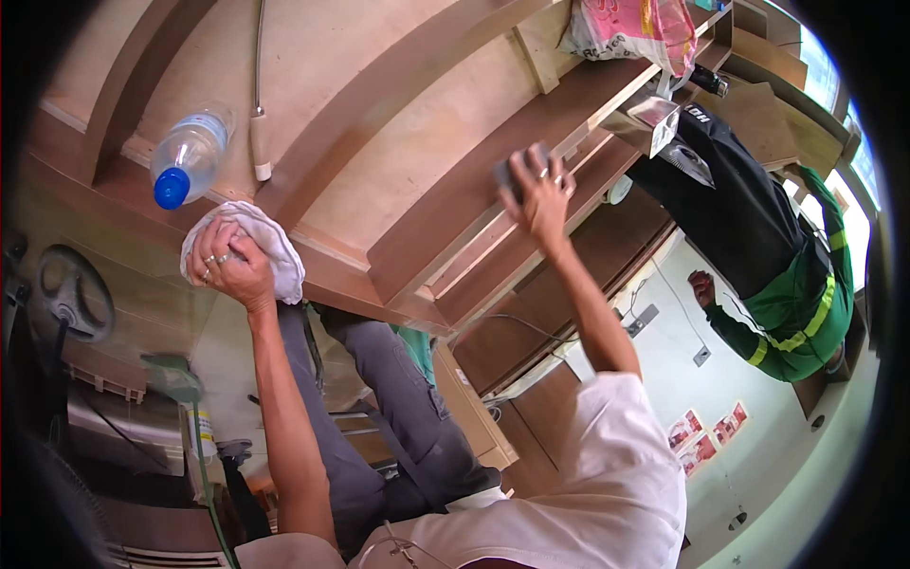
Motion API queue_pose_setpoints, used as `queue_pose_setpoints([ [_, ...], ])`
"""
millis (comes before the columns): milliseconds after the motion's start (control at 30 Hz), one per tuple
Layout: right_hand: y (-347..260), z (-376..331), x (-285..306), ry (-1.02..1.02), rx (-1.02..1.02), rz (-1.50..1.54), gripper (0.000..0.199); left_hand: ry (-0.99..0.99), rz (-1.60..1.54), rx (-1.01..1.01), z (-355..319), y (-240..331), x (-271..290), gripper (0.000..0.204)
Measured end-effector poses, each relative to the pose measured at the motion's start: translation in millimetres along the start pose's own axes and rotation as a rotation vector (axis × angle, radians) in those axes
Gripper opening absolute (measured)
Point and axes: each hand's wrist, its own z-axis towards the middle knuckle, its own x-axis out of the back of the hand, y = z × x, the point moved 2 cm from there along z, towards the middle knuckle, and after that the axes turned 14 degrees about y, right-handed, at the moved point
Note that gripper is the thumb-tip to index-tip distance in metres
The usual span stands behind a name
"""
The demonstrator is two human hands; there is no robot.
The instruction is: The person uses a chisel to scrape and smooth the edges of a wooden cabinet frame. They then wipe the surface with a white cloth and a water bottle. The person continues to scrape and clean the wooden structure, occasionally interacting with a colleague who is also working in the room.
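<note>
Head view. A wooden counter (408, 161) with stepped mouldings is seen running diagonally from the lower left to the upper right of the frame.

The left hand (230, 266) is closed over a bunched white cloth (270, 248), which is pressed against the flat face of the counter near its lower moulded edge. The fingers are curled around the cloth; rings are noted on them.

The right hand (540, 190) is raised further along the counter, toward the upper right, and is wrapped around a small dark block (506, 175), held flat against a raised ledge. Whether the block is a sanding pad or a sponge cannot be told.

Key relation: the two hands are well apart along the counter's long axis. The cloth lies at the left hand's end and the block at the right hand's end, each already in its own hand. The ledge under the block runs along the same diagonal as the counter.

A clear plastic bottle (190, 155) with a blue cap is noted lying on the counter face just beyond the cloth, near but not touching the left hand. A pale cable with a plug (260, 142) is seen just beside the bottle. A pink bag (630, 30) rests at the far end of the counter. A second person in a dark and green jacket (758, 256) stands near that end, hands apart from the work.
</note>
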Motion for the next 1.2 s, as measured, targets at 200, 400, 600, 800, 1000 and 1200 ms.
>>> queue_pose_setpoints([
  [200,96,63,-22,0.085,-0.103,-0.207,0.056,0.0,-0.019,-0.016,4,12,-6,0.013],
  [400,-5,-4,-4,0.133,0.098,0.086,0.05,0.02,-0.008,-0.03,6,4,2,0.014],
  [600,89,50,-26,0.216,-0.074,-0.211,0.049,-0.001,-0.035,-0.028,3,9,-8,0.014],
  [800,-53,-42,13,-0.082,0.091,0.135,0.063,0.021,0.01,-0.015,1,1,-3,0.013],
  [1000,48,18,-19,0.137,-0.02,-0.2,0.051,-0.022,-0.048,-0.048,0,9,-9,0.013],
  [1200,-143,-95,22,-0.17,0.268,0.27,0.054,0.02,0.012,-0.028,1,3,-2,0.012],
])
